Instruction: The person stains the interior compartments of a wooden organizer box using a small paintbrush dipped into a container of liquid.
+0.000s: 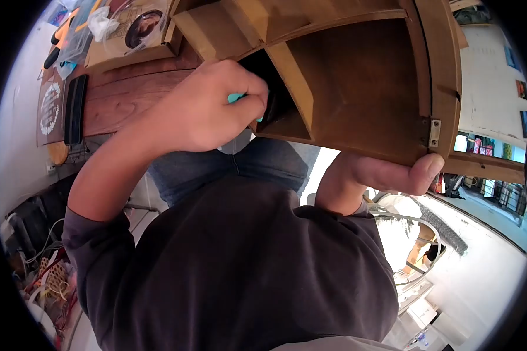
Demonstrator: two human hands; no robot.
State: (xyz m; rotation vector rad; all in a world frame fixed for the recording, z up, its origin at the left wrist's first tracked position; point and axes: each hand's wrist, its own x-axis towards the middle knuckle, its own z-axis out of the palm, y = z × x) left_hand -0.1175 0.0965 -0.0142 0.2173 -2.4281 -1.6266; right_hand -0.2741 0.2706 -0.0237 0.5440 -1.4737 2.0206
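A brown wooden cabinet (357, 88) with divided compartments is tilted in front of me, its open side facing up. My left hand (216, 105) is closed in a fist at the dark left compartment, by the cabinet's near left edge. A small turquoise thing (236, 97) shows between its fingers; most of it is hidden, so its kind is unclear. My right hand (386, 172) grips the cabinet's near right edge from below, thumb stretched along it and the other fingers out of sight. Close to that thumb sits a metal latch plate (434, 133).
A reddish-brown wooden table (134, 88) extends to the left, bearing a cardboard box (123, 55) with a roll of clear tape on it. A long black object (76, 108) lies near the table's left end. Cables and clutter (47, 281) fill the lower left.
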